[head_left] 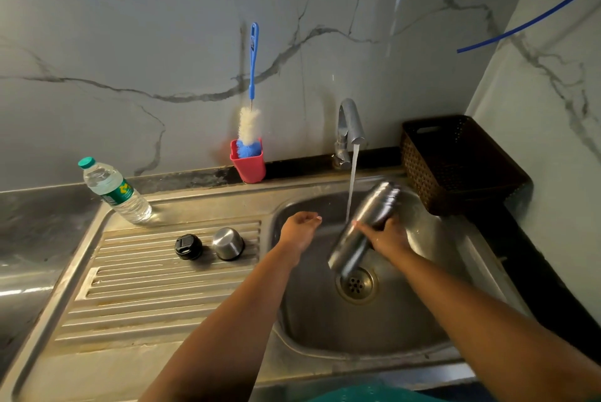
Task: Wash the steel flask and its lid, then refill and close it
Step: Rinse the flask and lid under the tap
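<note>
Gripping the tilted, cylindrical steel flask (364, 226) in my right hand (388, 237) under the tap's stream (352, 180), my left hand (299, 230) hovers nearby, fingers (313, 218) loosely curled, empty.

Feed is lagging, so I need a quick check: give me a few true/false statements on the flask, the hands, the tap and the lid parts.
1. The right hand grips the steel flask. True.
2. The tap is off. False: water is running.
3. The left hand holds the bottle brush. False: it holds nothing; the bottle brush stands in the red holder.
4. The black lid and steel cup sit on the drainboard. True.
</note>
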Action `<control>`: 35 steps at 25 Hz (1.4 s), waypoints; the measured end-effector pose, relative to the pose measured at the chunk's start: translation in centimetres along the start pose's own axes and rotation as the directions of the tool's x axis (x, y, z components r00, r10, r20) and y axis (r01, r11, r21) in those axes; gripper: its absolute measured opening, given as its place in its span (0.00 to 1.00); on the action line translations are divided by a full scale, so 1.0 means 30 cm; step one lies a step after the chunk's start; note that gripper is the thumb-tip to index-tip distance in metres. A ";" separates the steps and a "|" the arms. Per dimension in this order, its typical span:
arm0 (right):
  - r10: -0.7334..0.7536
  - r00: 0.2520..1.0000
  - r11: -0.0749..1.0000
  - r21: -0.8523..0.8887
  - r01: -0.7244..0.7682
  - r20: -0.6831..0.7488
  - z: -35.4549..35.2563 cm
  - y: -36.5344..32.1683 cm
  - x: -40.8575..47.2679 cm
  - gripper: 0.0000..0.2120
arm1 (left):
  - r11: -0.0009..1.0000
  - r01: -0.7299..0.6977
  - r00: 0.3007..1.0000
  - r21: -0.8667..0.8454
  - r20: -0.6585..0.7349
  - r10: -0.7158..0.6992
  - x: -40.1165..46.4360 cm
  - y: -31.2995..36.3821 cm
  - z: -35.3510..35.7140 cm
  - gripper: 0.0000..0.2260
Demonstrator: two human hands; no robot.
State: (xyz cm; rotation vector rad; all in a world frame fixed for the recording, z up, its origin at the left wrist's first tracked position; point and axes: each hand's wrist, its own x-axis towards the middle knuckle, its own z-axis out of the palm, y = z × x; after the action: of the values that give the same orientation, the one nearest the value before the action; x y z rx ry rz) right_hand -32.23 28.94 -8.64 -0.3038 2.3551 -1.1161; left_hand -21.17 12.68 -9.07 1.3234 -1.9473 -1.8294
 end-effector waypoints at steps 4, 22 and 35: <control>0.070 0.997 0.979 0.187 -0.076 0.040 -0.004 0.029 -0.019 0.35 | 1.000 0.013 1.000 0.006 -0.011 -0.013 -0.012 -0.006 -0.007 0.02; 0.250 0.671 0.697 0.351 -0.625 0.698 0.065 0.006 -0.115 0.27 | 0.972 0.221 0.936 0.078 0.263 -0.234 -0.162 0.011 -0.005 0.14; 0.243 0.666 0.744 0.305 -0.595 0.705 0.097 -0.044 -0.140 0.26 | 0.940 0.337 0.883 0.054 0.327 -0.336 -0.219 0.055 -0.055 0.18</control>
State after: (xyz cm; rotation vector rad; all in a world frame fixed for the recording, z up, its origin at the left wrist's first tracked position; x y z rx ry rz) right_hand -27.14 27.89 -7.70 0.0969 1.3477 -1.1207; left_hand -17.00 15.68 -4.37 1.5147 -1.9562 -2.3561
